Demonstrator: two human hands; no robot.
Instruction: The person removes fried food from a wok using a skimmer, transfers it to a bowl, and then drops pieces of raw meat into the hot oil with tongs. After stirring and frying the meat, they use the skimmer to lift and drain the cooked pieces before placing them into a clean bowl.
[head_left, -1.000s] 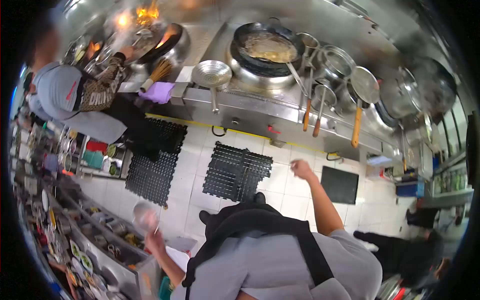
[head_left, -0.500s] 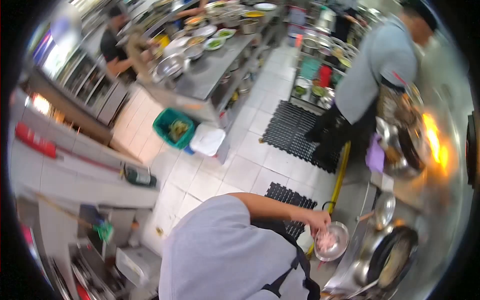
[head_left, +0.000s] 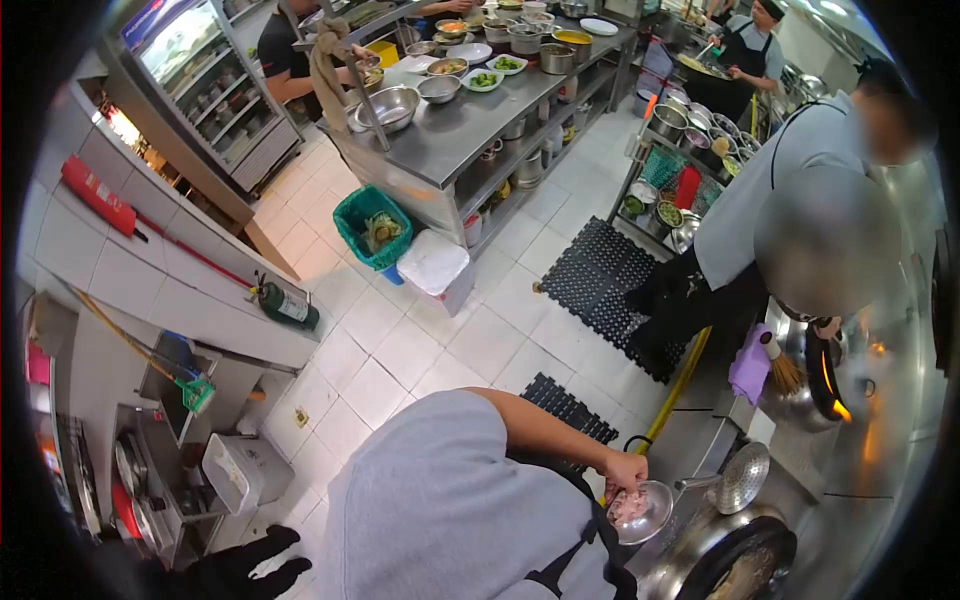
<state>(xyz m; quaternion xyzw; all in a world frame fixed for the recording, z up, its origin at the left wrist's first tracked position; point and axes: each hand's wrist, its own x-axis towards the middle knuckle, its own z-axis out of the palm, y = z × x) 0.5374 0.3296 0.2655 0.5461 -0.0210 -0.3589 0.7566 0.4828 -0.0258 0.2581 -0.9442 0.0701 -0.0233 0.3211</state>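
My left hand (head_left: 625, 468) is closed on the near rim of a small metal bowl (head_left: 655, 520). Pieces of pale pink raw meat (head_left: 627, 506) lie inside, close to my fingers. To the right of the bowl, a perforated skimmer (head_left: 742, 480) rests over the steel stove top. Below it sits a dark-rimmed wok (head_left: 775, 540) on its burner, partly cut off by the frame edge, with something pale inside. My right hand is out of view.
A co-worker in a grey shirt (head_left: 805, 150) stands at a flaming wok (head_left: 805, 390). A brush (head_left: 783, 368) and purple cloth (head_left: 748, 372) lie nearby. Behind are black floor mats (head_left: 597, 285), a green-lined bin (head_left: 345, 222) and a steel prep table (head_left: 425, 150) holding bowls.
The view has shifted, and the bowl in my left hand now appears slightly further left and lower. The co-worker's flame looks smaller, and another person shows at the far right stoves.
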